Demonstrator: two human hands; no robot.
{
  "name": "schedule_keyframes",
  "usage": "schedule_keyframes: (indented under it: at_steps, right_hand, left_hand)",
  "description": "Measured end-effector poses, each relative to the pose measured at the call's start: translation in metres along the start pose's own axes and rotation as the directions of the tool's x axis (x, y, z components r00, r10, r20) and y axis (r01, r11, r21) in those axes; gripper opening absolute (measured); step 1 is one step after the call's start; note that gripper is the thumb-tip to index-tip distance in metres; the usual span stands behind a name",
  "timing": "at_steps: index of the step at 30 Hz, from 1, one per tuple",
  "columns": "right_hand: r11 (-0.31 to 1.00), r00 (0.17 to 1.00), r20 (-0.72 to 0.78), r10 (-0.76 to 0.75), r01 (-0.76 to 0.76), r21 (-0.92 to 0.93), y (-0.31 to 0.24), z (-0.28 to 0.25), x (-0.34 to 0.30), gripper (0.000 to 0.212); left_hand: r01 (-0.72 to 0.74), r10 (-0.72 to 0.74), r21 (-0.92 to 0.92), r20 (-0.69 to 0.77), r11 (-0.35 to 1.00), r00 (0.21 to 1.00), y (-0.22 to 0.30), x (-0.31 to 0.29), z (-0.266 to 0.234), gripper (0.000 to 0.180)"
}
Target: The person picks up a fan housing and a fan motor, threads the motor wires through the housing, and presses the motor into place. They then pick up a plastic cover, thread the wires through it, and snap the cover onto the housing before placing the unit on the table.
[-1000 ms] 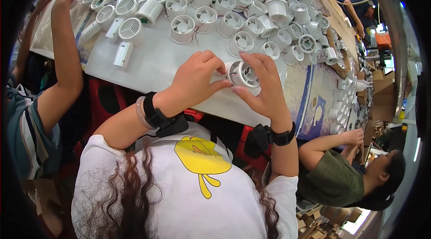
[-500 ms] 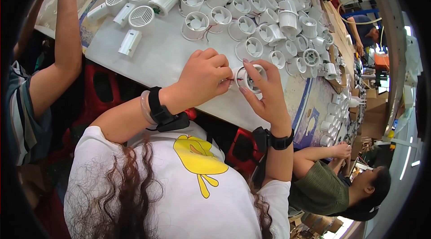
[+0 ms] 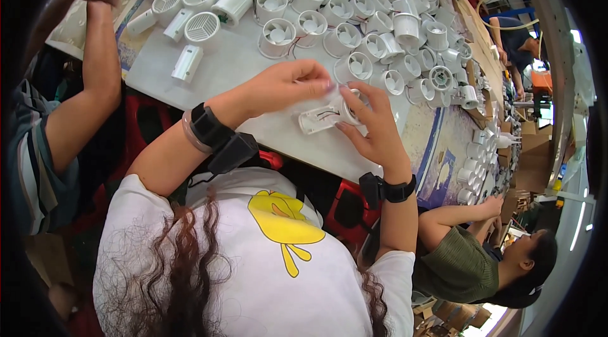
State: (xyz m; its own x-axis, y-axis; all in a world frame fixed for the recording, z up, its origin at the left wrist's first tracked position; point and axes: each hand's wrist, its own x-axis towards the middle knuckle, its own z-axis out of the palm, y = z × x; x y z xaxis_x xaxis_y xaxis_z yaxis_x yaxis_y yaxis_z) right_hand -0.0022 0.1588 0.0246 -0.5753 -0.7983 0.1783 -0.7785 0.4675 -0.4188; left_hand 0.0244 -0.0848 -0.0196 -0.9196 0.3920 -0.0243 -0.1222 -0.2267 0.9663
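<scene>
My right hand (image 3: 373, 123) grips a white round fan housing (image 3: 350, 109) by its ring, thumb on the near side and fingers over the top. From that ring a white open handle half (image 3: 320, 120) points left, with thin dark wires lying in its hollow. Just above it, my left hand (image 3: 288, 89) is closed in a pinch, its fingertips close to the upper rim of the ring. Motion blurs those fingertips, and whatever they hold cannot be made out.
Beyond my hands, many white fan housings (image 3: 278, 33) crowd the pale work board (image 3: 237, 68). One grilled housing with a handle (image 3: 188, 63) lies nearest on the left. A co-worker's arm (image 3: 101, 52) reaches in at left; another person (image 3: 465, 255) sits at right.
The fan housing has turned so its handle half and wires now show. My left hand has moved from the handle side up to the ring's upper rim. The left co-worker's hand has shifted.
</scene>
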Motion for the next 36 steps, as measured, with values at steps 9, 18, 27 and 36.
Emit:
schedule_keyframes:
  at_steps: [9,18,27,36]
  right_hand:
    - [0.809,0.982,-0.177,-0.064,0.155,0.567,-0.012,-0.042,0.020,0.059]
    - [0.749,0.921,-0.339,0.193,0.085,0.657,-0.019,-0.027,0.016,0.046]
    - [0.780,0.908,-0.402,0.118,0.166,0.604,-0.012,-0.023,0.017,0.043]
    - [0.893,0.835,-0.533,0.137,0.129,0.431,-0.015,-0.026,0.014,0.033]
  left_hand:
    - [0.270,-0.117,-0.578,0.287,0.770,0.951,0.031,0.026,0.044,0.049]
    - [0.163,-0.047,-0.472,0.248,0.866,0.968,0.043,0.033,0.058,0.051]
    - [0.042,0.027,-0.432,0.153,0.901,0.988,0.044,0.034,0.069,0.049]
    - [-0.139,0.142,-0.349,-0.019,0.927,0.990,0.033,0.039,0.058,0.041]
